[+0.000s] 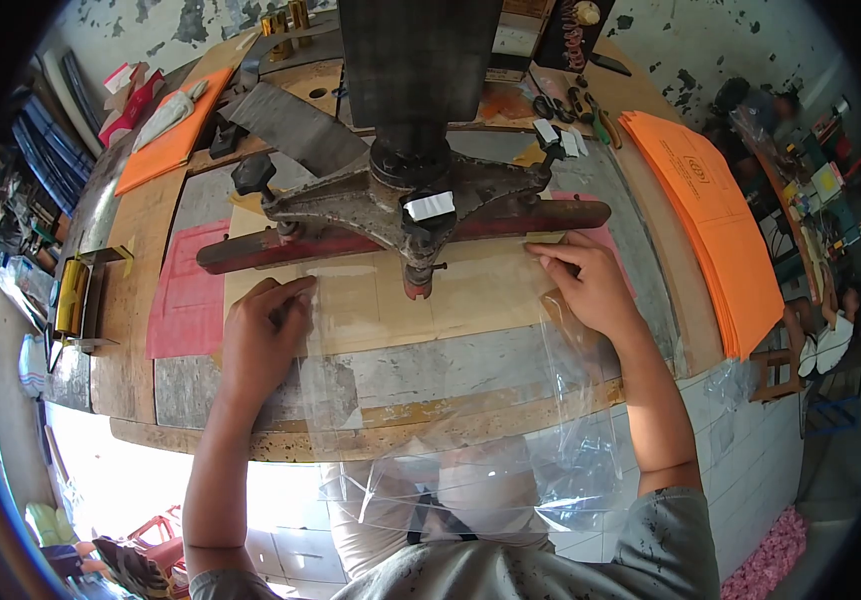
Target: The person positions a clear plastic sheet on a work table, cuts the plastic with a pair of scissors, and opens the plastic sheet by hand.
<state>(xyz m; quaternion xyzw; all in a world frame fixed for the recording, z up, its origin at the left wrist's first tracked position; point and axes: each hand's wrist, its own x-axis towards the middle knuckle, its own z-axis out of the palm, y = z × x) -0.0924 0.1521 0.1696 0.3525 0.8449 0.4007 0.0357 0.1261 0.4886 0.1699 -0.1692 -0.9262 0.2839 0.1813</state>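
A clear plastic sheet stretches between my hands and drapes over the table's front edge toward my lap. My left hand pinches its left upper edge, thumb against fingers. At the right upper edge, my right hand pinches it as well, close to the press bar. Under the sheet lies a tan board, with a pink sheet beneath it and showing at its sides. Above the board stands a dark cast-metal press with a long red-edged bar spanning its width.
Orange printed sheets are stacked on the right. More orange sheets lie at the back left under a pale glove. A gold foil roll sits at the left edge. Pliers lie at the back. A person is at far right.
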